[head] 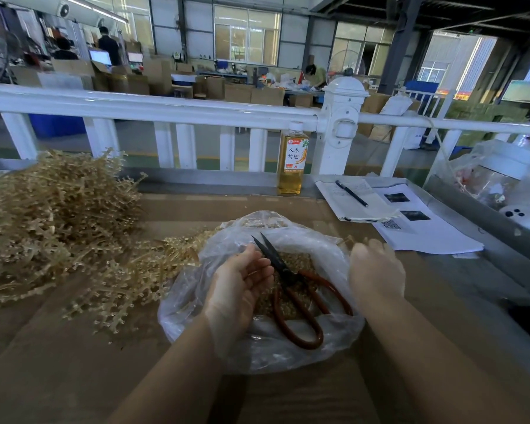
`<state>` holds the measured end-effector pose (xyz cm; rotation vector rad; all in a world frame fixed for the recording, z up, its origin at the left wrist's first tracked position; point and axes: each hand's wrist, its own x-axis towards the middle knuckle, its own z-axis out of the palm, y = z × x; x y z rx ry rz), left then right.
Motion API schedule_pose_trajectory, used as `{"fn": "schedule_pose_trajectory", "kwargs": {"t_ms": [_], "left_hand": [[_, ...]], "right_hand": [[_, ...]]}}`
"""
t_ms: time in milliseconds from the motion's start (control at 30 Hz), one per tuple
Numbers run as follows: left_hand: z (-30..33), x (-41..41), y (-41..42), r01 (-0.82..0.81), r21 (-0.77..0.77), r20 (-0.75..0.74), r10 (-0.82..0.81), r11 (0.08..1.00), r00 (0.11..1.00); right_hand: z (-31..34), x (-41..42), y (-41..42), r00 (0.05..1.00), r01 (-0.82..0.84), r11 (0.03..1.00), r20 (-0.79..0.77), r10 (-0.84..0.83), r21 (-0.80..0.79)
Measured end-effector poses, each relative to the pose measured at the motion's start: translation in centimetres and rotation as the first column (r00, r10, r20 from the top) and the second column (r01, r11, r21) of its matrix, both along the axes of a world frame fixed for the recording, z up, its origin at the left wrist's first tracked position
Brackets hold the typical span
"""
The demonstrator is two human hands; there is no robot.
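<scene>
**On the near table: scissors rest in the bag, both hands empty**

In the middle of the table (74,362), a clear plastic bag (193,292) lies open, with a bed of small golden cut bits (268,302) inside. The red-handled scissors (289,278) lie on top of them, blades shut and pointing far-left.

The left hand (239,286) is palm-up with its fingers relaxed, just beside the blades and holding nothing. The right hand (377,270) is blurred at the bag's right rim. Its fingers look loosely straight and it seems to hold nothing too.

The step appears to be taking up the scissors to snip more sprigs into the bag. It would go best with the right hand taking the scissors by the red loops, never the blades. The left hand should move clear of the tips first, then fetch a sprig from the heap (52,215) on the left. Cutting over the bag's mouth would let the bits fall inside.

Count:
- one pair of scissors
- one bag
- one heap of golden sprigs, too tangled to number
- one bottle (292,160) of amber drink at the far edge
- one notebook (346,206), with one pen (351,193) lying on it
- at least two printed sheets (426,234) at the right
</scene>
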<state>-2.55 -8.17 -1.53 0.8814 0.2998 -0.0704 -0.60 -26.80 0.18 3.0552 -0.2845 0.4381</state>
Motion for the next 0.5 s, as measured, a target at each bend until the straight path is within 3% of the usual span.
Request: {"fn": "schedule_pose_trajectory", "kwargs": {"t_ms": [67, 133, 267, 333, 400, 500], "left_hand": [[-0.2, 0.1, -0.1, -0.015, 0.031, 0.016, 0.015, 0.999, 1.0], [-0.4, 0.3, -0.1, -0.03, 0.086, 0.032, 0.027, 0.996, 0.999], [-0.2, 0.6, -0.3, -0.065, 0.307, 0.06, 0.048, 0.949, 0.997], [0.2, 0.8, 0.1, -0.111, 0.49, 0.135, 0.051, 0.865, 0.99], [0.5, 0.9, 0.9, -0.231, 0.695, 0.248, 0.075, 0.68, 0.966], [0.7, 0.7, 2.2, -0.449, 0.872, 0.425, 0.155, 0.195, 0.892]], "right_hand": [[0.5, -0.5, 1.4, 0.98, -0.131, 0.991, 0.157, 0.125, 0.026], [1.0, -1.3, 3.6, 0.946, -0.279, 0.957, 0.197, 0.259, 0.08], [1.6, -3.0, 6.8, 0.937, -0.348, 0.935, 0.045, 0.345, 0.075], [1.8, -3.3, 7.3, 0.939, -0.338, 0.939, -0.039, 0.341, 0.071], [1.9, -3.5, 7.3, 0.941, -0.317, 0.943, -0.087, 0.326, 0.104], [1.9, -3.4, 7.3, 0.941, -0.288, 0.951, -0.149, 0.302, 0.11]]}}
